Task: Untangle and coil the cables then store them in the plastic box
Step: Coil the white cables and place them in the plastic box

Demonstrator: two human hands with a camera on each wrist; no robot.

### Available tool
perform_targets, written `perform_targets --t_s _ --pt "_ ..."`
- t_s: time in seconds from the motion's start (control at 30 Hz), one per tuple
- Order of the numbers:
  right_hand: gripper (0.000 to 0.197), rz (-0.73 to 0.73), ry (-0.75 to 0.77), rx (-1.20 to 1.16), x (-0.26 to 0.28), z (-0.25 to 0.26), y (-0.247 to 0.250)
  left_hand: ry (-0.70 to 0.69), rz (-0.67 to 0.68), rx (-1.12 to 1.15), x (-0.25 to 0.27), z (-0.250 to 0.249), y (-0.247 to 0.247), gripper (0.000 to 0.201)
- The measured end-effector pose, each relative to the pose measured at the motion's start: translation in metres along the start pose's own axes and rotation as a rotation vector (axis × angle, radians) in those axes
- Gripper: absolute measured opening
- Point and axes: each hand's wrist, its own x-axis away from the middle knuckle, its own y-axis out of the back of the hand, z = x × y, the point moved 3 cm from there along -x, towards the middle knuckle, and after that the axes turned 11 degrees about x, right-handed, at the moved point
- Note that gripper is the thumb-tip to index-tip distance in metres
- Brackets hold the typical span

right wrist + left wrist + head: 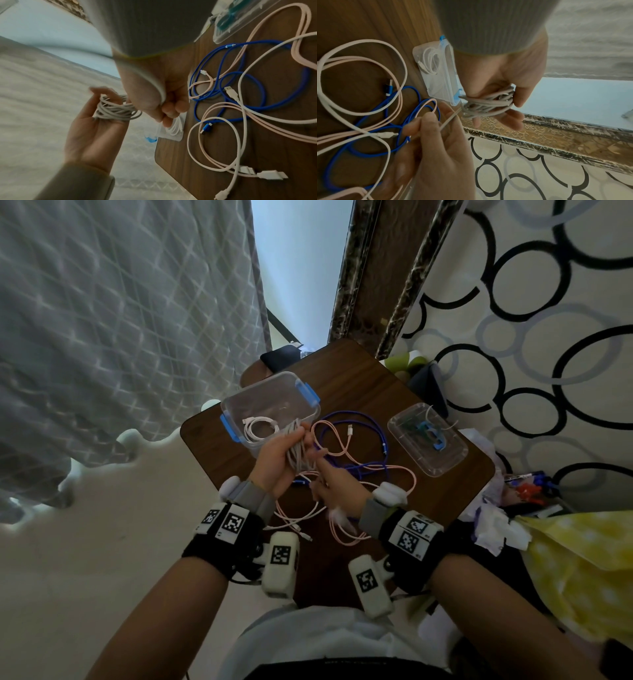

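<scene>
My left hand (pixel 282 455) grips a grey cable coil (pixel 298 451), its loops wound round the fingers (pixel 513 117). My right hand (pixel 327 479), just right of the coil, pinches the grey cable's loose end (pixel 448 120) between thumb and fingers. The clear plastic box (pixel 239 402) with blue clips stands open behind my left hand, with a coiled white cable (pixel 258 426) inside. A blue cable (pixel 363 419) and pink cables (pixel 337 441) lie tangled on the brown table (pixel 370 378). In the right wrist view, the coil (pixel 116 110) crosses my left palm (pixel 89 135).
The box's clear lid (pixel 428 440) lies at the right of the table with blue clips on it. Papers and a yellow cloth (pixel 575 559) are piled off the table's right edge. A dark object (pixel 279 356) sits at the far edge. A grey curtain (pixel 120 320) hangs left.
</scene>
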Motion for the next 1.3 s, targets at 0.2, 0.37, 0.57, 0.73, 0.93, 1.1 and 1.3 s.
perform_targets --t_s 0.2,0.37,0.57,0.73,0.93,1.1,1.3 --pt "0.054 0.069 0.054 -0.006 0.011 0.007 0.005 -0.117 -0.135 -0.087 -0.004 -0.010 0.018 0.018" --pt "0.023 0.054 0.132 -0.255 0.020 0.014 0.021 -0.093 -0.193 -0.064 -0.007 -0.015 0.028 0.020" --pt "0.030 0.102 0.185 -0.511 0.024 0.021 0.041 0.034 -0.184 -0.358 0.003 0.003 0.026 0.028" --pt "0.019 -0.146 0.104 -0.533 0.023 0.016 0.059 0.136 -0.045 -0.459 0.006 0.020 0.012 0.040" --pt "0.021 -0.279 0.079 -0.502 0.013 0.002 0.063 0.220 0.066 -0.356 0.010 0.031 -0.006 0.050" --pt "0.020 -0.325 -0.010 -0.292 0.005 -0.014 0.062 0.281 0.098 -0.445 0.013 0.037 -0.002 0.047" --pt "0.038 -0.320 -0.165 -0.319 0.009 -0.031 0.048 0.288 0.169 -0.357 0.017 0.038 -0.002 0.024"
